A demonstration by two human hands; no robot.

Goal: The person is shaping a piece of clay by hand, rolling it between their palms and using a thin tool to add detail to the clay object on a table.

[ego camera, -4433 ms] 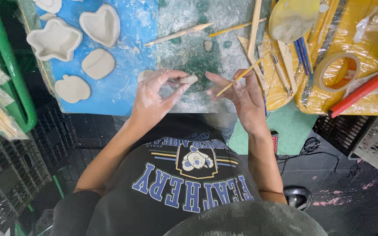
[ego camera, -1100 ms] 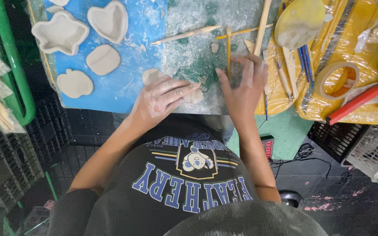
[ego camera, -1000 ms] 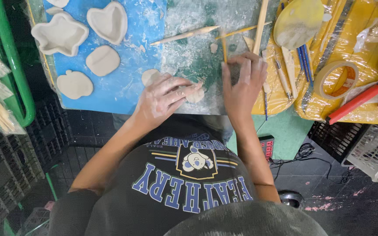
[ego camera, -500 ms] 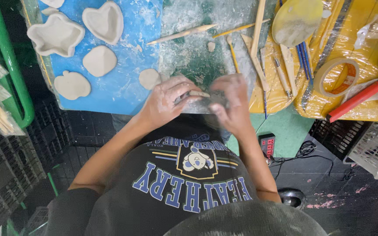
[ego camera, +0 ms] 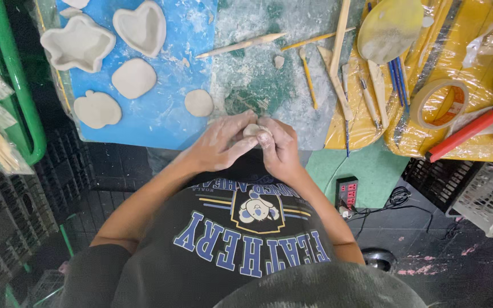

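Pinching a small lump of pale clay (ego camera: 252,130) between both hands, the person works it just at the near edge of the counter (ego camera: 161,122), over the seam where the blue mat meets the green cutting mat (ego camera: 258,97). The left hand (ego camera: 221,144) cups the lump from below and the side, fingers curled around it; the right hand (ego camera: 278,142) closes on it from the other side, thumb pressing on top, so the two hands meet and are clamped on the clay.

To shape it well, I would judge that even pressure from both thumbs matters, turning the lump a little between squeezes so no side thins or cracks. Both hands look dusted with dry clay, so a dry surface may split at the edges.

A flat clay disc (ego camera: 199,102) lies just beyond the hands. Further toward the far left corner are an apple-shaped slab (ego camera: 97,109), a rounded slab (ego camera: 134,78), a heart-shaped dish (ego camera: 140,27) and a star-shaped dish (ego camera: 77,43). Wooden modelling tools (ego camera: 241,45) lie toward the far edge, well apart from the hands.
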